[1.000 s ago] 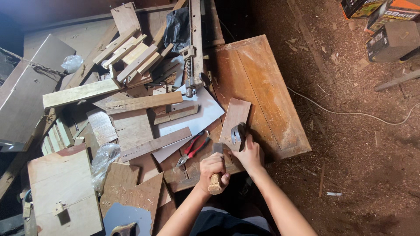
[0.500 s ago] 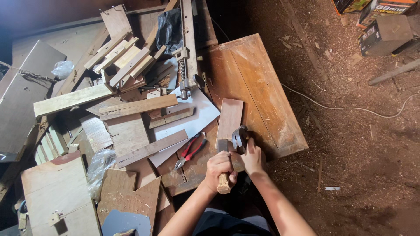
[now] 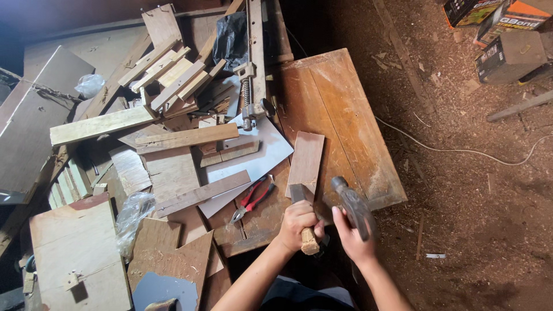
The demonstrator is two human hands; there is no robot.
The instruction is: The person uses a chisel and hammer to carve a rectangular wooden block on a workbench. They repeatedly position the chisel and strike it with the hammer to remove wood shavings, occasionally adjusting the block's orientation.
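Here the left hand point(image 3: 298, 222) is clenched around the pale wooden handle of a chisel point(image 3: 302, 219), whose flat metal blade points away from the person and meets the near end of a small reddish wooden board point(image 3: 306, 159). That board lies lengthwise on a large brown plank point(image 3: 345, 115), which serves as the work surface and reaches from the person toward the top of the view. The right hand point(image 3: 351, 236) is wrapped tight around the handle of a hammer point(image 3: 352, 206); the hammer is blurred, its head raised just beside the chisel's butt end and to its right, and whether the two touch cannot be told. Just left of the left hand, red-handled pliers point(image 3: 252, 200) lie on the wood with their jaws toward the person. Beyond them a grey sheet point(image 3: 262, 155) lies flat, partly covered by a long wooden slat point(image 3: 201, 193). Farther away a metal bar clamp point(image 3: 253, 63) runs straight up the view, its screw end resting at the grey sheet's far edge. To the left is a loose heap of wood offcuts point(image 3: 167, 69), with a long pale plank point(image 3: 101, 125) lying across it. On the right, a white cable point(image 3: 461, 151) trails over the sawdust-covered dirt floor point(image 3: 472, 219), and cardboard boxes point(image 3: 507, 55) stand at the upper right corner.
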